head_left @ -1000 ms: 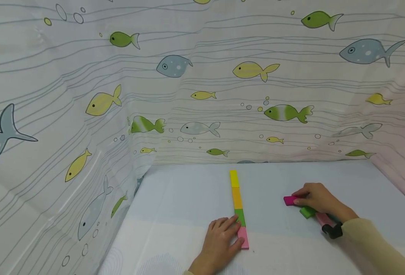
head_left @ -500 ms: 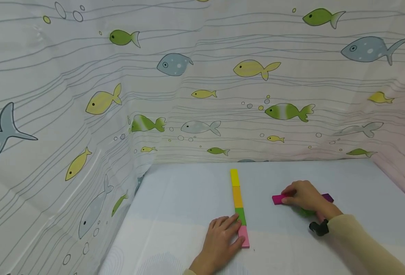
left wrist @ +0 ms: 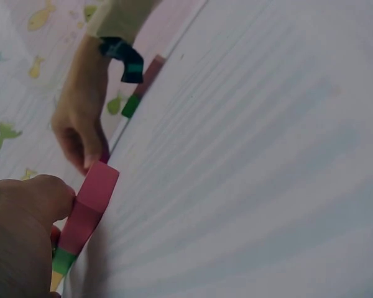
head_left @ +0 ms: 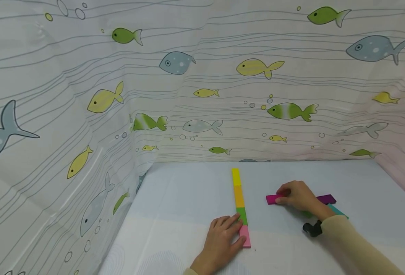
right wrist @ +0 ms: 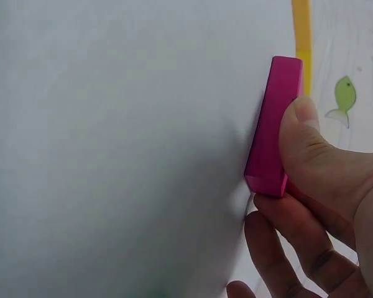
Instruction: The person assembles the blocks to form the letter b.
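Note:
My right hand (head_left: 297, 196) pinches a magenta block (right wrist: 275, 124) between thumb and fingers, to the right of a row of blocks. From far to near, the row holds a yellow block (head_left: 236, 177), an orange block (head_left: 239, 196), a green block (head_left: 242, 216) and a pink block (head_left: 245, 236), end to end in a nearly straight line. My left hand (head_left: 217, 240) rests along the row's near left side. Its spread fingers touch the green and pink blocks, and the thumb lies at the pink one.
Behind the right hand lie a purple block (head_left: 327, 199) and a teal block (head_left: 338, 211). The left wrist view also shows a loose green block (left wrist: 130, 106) and a pink one (left wrist: 151, 73) there. A fish-patterned curtain (head_left: 223, 110) borders the white tabletop (head_left: 175, 206).
My right hand has moved left with the magenta block, toward the row, uncovering the purple and teal blocks behind it. My left hand has kept its place on the row.

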The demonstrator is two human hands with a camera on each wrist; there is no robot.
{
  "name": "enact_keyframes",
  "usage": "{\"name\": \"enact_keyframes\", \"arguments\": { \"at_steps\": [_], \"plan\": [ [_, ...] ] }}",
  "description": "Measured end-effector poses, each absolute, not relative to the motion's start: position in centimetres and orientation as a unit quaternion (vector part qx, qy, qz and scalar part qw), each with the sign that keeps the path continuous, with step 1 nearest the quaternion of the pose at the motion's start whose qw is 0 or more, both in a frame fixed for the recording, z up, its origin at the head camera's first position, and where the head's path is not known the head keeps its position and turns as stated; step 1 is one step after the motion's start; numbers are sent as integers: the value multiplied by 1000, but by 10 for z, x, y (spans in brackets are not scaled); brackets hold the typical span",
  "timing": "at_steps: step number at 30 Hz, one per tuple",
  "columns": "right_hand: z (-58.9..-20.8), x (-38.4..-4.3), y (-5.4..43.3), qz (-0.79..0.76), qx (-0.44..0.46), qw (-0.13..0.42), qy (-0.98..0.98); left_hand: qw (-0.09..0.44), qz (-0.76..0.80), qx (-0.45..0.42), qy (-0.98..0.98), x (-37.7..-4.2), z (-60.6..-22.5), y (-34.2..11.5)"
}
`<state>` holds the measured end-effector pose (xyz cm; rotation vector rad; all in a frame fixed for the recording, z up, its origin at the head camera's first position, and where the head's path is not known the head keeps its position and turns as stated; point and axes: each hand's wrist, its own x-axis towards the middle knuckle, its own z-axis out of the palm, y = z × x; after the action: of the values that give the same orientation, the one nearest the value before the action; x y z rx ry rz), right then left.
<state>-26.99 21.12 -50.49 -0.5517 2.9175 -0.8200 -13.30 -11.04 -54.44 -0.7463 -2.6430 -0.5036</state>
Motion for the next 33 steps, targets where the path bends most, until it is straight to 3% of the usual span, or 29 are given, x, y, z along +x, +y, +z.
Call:
{"name": "enact_keyframes", "arguments": {
  "at_steps": [16,33],
  "plan": [
    [-506,-273,199,-277,-164,43,946,200,-175,-275,-924,-133,-544,-112],
    [-508,-272,186,-266,-157,38,950,192,-168,-270,-928,-132,-544,-112]
  ]
}}
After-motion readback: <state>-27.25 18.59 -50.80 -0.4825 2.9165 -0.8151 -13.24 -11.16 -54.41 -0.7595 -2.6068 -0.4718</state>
